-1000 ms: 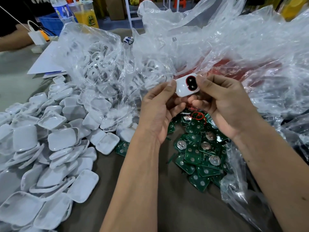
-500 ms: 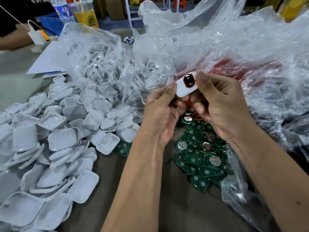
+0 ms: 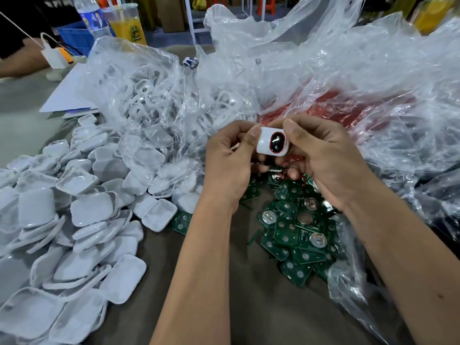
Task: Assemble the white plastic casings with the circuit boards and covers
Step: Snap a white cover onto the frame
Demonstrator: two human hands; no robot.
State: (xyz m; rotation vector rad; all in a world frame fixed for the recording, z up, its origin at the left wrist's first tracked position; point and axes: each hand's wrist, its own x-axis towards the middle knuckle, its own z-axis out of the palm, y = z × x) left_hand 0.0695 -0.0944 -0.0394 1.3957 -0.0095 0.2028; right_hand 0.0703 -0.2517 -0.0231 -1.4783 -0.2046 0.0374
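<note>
Both hands met above the middle of the table (image 3: 204,307), gripping one white plastic casing (image 3: 272,141) between them. The left hand (image 3: 230,168) pinched its left edge, thumb tip laid on the near corner and fingers curled behind. The right hand (image 3: 323,160) clasped the right edge, thumb over the top corner, the other fingers folded under and behind the part. The casing faced the camera — a rounded white square with a dark, glossy oval window ringed in red, a small white mark showing inside the window.

Directly below the hands lay a heap of green circuit boards (image 3: 296,230), several carrying round silver coin cells, spilling from the mouth of a clear bag (image 3: 348,290) at the right. To the left spread a large pile of white covers (image 3: 74,232) — shallow rounded-square shells, many lying hollow side up and overlapping. Behind that pile a crumpled transparent bag (image 3: 139,95) held more white plastic parts, too tangled to make out singly. A bigger mass of clear plastic sheeting (image 3: 348,78) filled the right rear, with something red (image 3: 331,108) showing through it just beyond the hands.

At the far left edge stood a cup of orange drink (image 3: 128,27) and a water bottle (image 3: 90,16), with white sheets of paper (image 3: 67,95) on the table nearby.
</note>
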